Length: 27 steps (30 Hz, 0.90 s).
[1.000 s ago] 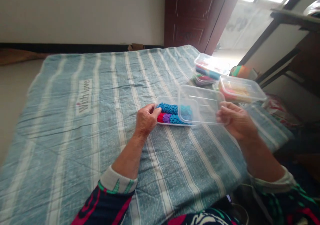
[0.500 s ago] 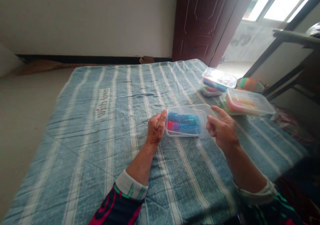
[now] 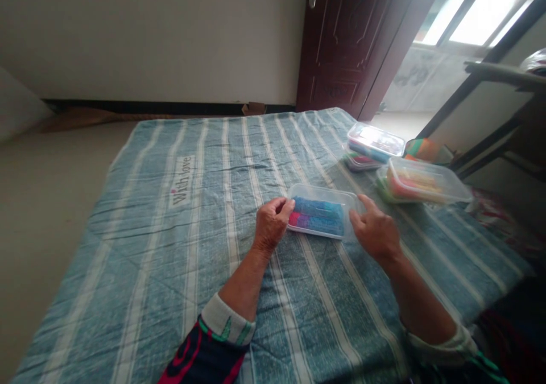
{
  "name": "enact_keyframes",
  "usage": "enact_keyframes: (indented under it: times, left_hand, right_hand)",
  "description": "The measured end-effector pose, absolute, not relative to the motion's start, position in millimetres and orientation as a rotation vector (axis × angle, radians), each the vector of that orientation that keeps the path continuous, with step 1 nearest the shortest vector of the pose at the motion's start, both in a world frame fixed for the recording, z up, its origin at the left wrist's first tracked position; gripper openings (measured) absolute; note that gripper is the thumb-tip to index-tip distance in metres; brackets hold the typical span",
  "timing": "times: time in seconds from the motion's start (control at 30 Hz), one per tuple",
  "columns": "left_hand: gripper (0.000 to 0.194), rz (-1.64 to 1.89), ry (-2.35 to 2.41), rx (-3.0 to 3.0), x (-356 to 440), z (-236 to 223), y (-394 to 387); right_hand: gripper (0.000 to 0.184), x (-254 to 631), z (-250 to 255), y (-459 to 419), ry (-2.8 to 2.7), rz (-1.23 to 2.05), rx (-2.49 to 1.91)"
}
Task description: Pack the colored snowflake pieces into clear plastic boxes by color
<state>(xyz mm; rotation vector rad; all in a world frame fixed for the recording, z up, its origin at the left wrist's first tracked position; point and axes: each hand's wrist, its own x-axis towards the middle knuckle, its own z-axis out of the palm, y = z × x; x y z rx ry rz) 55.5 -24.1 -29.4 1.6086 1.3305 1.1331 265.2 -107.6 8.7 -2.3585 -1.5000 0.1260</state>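
Note:
A clear plastic box (image 3: 318,235) holds folded fuzzy blue cloth (image 3: 319,209) with a red and purple patch at its left end. A clear lid (image 3: 352,199) overlaps the box and sticks out past its right side. My left hand (image 3: 273,222) is closed on the left end, thumb and forefinger pinching the rim; whether it grips box, lid or both I cannot tell. At the other end my right hand (image 3: 375,227) pinches the lid's right edge between thumb and fingers. Both hands are above the striped bedspread (image 3: 213,202).
To the right lie two stacked clear boxes (image 3: 375,140) with coloured contents. Nearer me, another clear box (image 3: 426,182) with yellow and red contents rests on a green one. A bundle of orange and green cloth (image 3: 426,149) sits behind. A dark red door (image 3: 341,48) stands beyond the bed.
My left thumb and fingers have shifted up onto the rim's left corner. The lid has tilted and my right hand has moved slightly left and down. The camera view has shifted a little.

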Motion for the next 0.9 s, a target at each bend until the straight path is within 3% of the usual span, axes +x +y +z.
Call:
enact_keyframes:
  times: [0.37, 0.63, 0.9]
  left_hand:
    - [0.030, 1.147, 1.364, 1.637, 53, -30, -23]
    - [0.030, 1.141, 1.360, 1.647, 51, -28, -22]
    - [0.035, 1.123, 1.379, 1.666, 49, -29, -23]
  right_hand:
    - [0.051, 267, 1, -99, -1.525, 0.239, -2.261]
    - [0.070, 274, -12, -98, -1.224, 0.647, -1.901]
    - [0.053, 275, -21, -95, -1.246, 0.744, -1.806]
